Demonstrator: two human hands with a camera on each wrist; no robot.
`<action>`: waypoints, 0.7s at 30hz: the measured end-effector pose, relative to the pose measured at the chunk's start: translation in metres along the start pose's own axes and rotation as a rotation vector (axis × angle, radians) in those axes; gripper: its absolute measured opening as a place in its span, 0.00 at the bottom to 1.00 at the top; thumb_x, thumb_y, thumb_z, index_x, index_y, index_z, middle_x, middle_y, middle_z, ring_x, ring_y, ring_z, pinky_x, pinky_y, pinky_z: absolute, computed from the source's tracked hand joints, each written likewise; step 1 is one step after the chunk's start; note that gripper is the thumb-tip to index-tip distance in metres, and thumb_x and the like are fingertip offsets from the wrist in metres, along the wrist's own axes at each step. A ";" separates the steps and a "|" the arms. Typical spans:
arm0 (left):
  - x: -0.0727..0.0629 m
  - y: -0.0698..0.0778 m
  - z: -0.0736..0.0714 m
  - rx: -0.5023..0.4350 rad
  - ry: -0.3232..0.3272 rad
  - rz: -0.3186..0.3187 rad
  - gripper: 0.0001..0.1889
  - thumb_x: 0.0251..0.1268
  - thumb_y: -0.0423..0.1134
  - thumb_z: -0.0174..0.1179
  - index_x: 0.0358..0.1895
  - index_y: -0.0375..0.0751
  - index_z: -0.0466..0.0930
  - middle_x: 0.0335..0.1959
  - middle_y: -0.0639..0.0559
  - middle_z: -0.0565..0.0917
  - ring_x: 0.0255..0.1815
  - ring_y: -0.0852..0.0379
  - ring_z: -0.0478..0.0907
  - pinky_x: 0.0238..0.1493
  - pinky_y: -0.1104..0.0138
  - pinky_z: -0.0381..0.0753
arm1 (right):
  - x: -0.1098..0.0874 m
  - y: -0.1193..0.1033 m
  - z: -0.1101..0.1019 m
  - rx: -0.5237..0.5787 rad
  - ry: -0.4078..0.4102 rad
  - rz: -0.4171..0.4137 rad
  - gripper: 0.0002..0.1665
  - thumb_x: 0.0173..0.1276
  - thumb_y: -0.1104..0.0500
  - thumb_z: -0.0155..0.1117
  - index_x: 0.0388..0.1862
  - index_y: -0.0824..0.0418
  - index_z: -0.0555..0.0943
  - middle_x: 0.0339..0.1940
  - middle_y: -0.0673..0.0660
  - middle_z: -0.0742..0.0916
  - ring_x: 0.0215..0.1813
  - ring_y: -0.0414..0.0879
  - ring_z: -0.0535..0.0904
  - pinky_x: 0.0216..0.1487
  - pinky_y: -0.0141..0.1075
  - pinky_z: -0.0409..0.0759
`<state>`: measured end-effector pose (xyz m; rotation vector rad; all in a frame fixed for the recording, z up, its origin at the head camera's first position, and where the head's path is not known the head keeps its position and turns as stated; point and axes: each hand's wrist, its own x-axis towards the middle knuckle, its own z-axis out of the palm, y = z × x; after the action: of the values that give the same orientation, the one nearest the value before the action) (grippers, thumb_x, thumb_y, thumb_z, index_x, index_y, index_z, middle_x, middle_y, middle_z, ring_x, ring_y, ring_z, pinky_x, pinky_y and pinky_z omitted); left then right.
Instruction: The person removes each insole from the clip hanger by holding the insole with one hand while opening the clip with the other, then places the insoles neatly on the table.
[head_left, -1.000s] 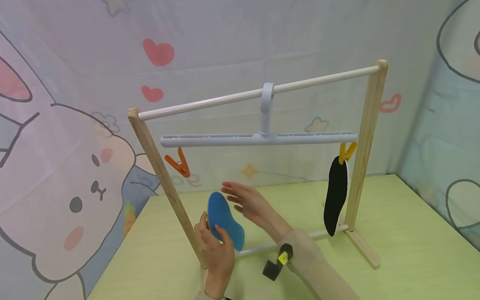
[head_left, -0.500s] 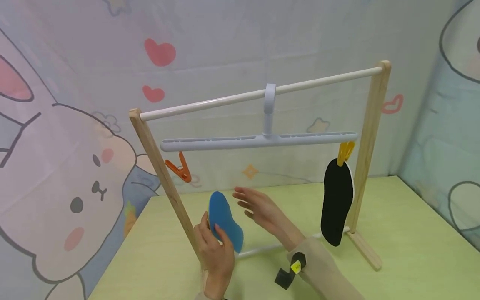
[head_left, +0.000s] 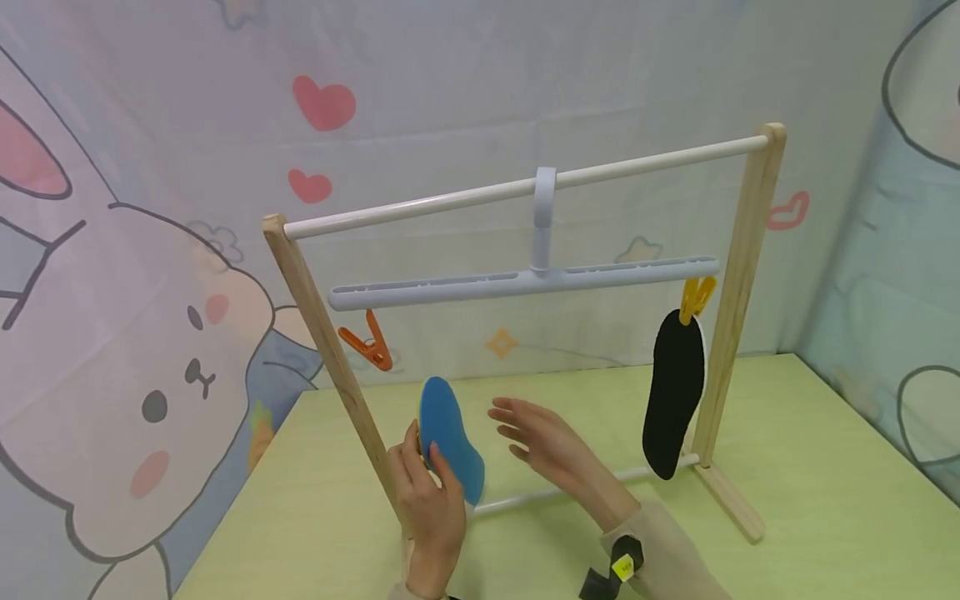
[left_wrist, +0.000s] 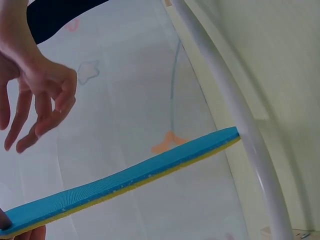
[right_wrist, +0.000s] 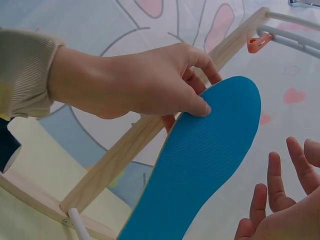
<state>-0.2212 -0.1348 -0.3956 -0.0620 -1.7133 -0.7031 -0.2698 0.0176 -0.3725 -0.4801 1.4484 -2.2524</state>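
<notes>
Between thumb and fingers my left hand (head_left: 431,504) pinches a blue insole (head_left: 452,442) with a yellow underside, held upright by its side edge. In the left wrist view the insole (left_wrist: 130,175) shows edge-on, blue over yellow. My right hand (head_left: 551,446) is apart from it, to its right, with loosely bent fingers and nothing in them. Above the left hand an orange clip (head_left: 369,340) hangs from the left end of the pale hanger (head_left: 480,287). At the hanger's right end a yellow clip (head_left: 696,298) holds a black insole (head_left: 673,396).
The hanger hooks over the white top rail (head_left: 420,208) of a wooden-sided rack. The rack's left post (head_left: 330,367) and right post (head_left: 738,292) flank the hands. A lower white rod (head_left: 517,502) crosses behind them, above the pale green table (head_left: 817,467).
My right hand has drawn away from the blue insole, to the right and slightly down. The left hand stays nearly in place with the insole. The hanger tips and the black insole swings slightly.
</notes>
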 end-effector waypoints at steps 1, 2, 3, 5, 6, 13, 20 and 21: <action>0.000 -0.001 0.000 -0.001 0.000 0.001 0.18 0.53 0.23 0.56 0.50 0.28 0.70 0.30 0.40 0.69 0.26 0.56 0.69 0.24 0.72 0.69 | -0.003 0.000 -0.002 0.001 -0.003 0.000 0.11 0.69 0.50 0.46 0.47 0.46 0.74 0.48 0.42 0.78 0.51 0.40 0.68 0.49 0.33 0.63; 0.000 -0.001 0.000 -0.001 -0.001 0.000 0.18 0.53 0.23 0.56 0.50 0.28 0.70 0.30 0.41 0.69 0.26 0.55 0.69 0.24 0.72 0.69 | -0.005 0.001 -0.003 0.002 -0.006 0.001 0.11 0.69 0.50 0.46 0.46 0.45 0.74 0.48 0.42 0.78 0.51 0.40 0.68 0.49 0.33 0.63; 0.000 -0.002 0.000 -0.001 -0.001 0.000 0.18 0.53 0.23 0.56 0.50 0.28 0.70 0.30 0.41 0.69 0.26 0.55 0.70 0.24 0.72 0.70 | -0.008 0.001 -0.005 0.006 -0.008 0.002 0.11 0.69 0.51 0.46 0.46 0.45 0.74 0.49 0.42 0.78 0.51 0.40 0.68 0.50 0.34 0.63; 0.000 -0.004 0.000 -0.009 0.002 -0.001 0.18 0.52 0.23 0.56 0.49 0.28 0.71 0.30 0.40 0.69 0.27 0.55 0.70 0.25 0.71 0.70 | -0.013 0.001 -0.007 0.016 -0.017 0.003 0.11 0.70 0.51 0.45 0.45 0.44 0.75 0.48 0.41 0.78 0.52 0.40 0.68 0.51 0.34 0.62; 0.000 -0.005 0.001 -0.012 0.005 -0.001 0.18 0.52 0.23 0.56 0.49 0.27 0.71 0.30 0.40 0.69 0.27 0.55 0.70 0.24 0.70 0.71 | -0.015 0.001 -0.008 0.022 -0.023 0.003 0.11 0.70 0.51 0.45 0.45 0.44 0.75 0.48 0.41 0.78 0.52 0.39 0.68 0.52 0.34 0.62; 0.001 -0.007 0.001 -0.025 0.011 0.005 0.18 0.52 0.21 0.56 0.49 0.25 0.71 0.31 0.38 0.70 0.26 0.54 0.69 0.23 0.70 0.69 | -0.029 -0.002 -0.016 0.064 -0.033 -0.001 0.13 0.71 0.53 0.43 0.42 0.42 0.77 0.46 0.39 0.80 0.52 0.39 0.69 0.53 0.35 0.62; 0.002 -0.007 0.001 -0.031 -0.028 0.006 0.17 0.54 0.22 0.55 0.50 0.25 0.71 0.33 0.37 0.70 0.32 0.50 0.73 0.30 0.66 0.73 | -0.035 -0.001 -0.021 0.097 -0.055 -0.010 0.14 0.71 0.54 0.42 0.43 0.43 0.77 0.46 0.40 0.80 0.53 0.39 0.69 0.54 0.35 0.62; 0.002 -0.007 0.001 -0.033 -0.031 0.005 0.17 0.54 0.22 0.54 0.50 0.25 0.71 0.33 0.37 0.70 0.33 0.50 0.73 0.31 0.66 0.73 | -0.035 -0.001 -0.022 0.099 -0.056 -0.009 0.14 0.71 0.54 0.42 0.43 0.43 0.77 0.46 0.40 0.80 0.53 0.39 0.69 0.54 0.35 0.62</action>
<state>-0.2257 -0.1408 -0.3963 -0.1011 -1.7309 -0.7305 -0.2505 0.0531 -0.3823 -0.5149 1.3031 -2.2867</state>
